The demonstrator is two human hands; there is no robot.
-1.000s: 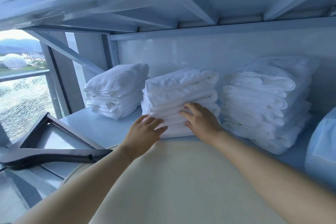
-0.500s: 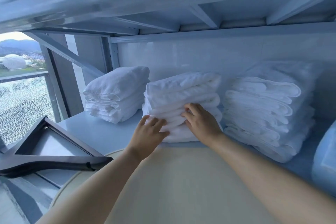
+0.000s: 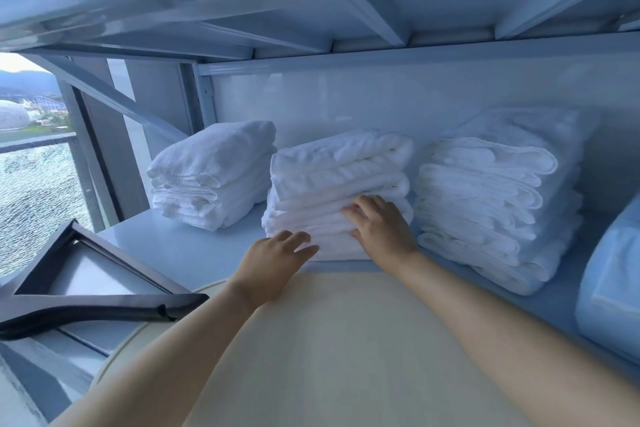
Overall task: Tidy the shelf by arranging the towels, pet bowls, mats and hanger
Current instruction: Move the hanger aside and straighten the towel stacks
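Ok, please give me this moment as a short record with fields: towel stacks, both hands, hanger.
shelf: holds three white folded stacks in a row
left stack: untouched, apart from the next
middle stack: both hands on its front
right stack: untouched
left hand: fingers touch the low front
right hand: flat on the front, higher up
hanger: dark, at far left, untouched

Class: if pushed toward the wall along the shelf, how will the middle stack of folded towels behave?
The middle stack is soft, layered cloth, so it would probably squash where the left hand and right hand press. Its loose, uneven layers may shift or lean. The shelf looks smooth, so it likely slides easily.
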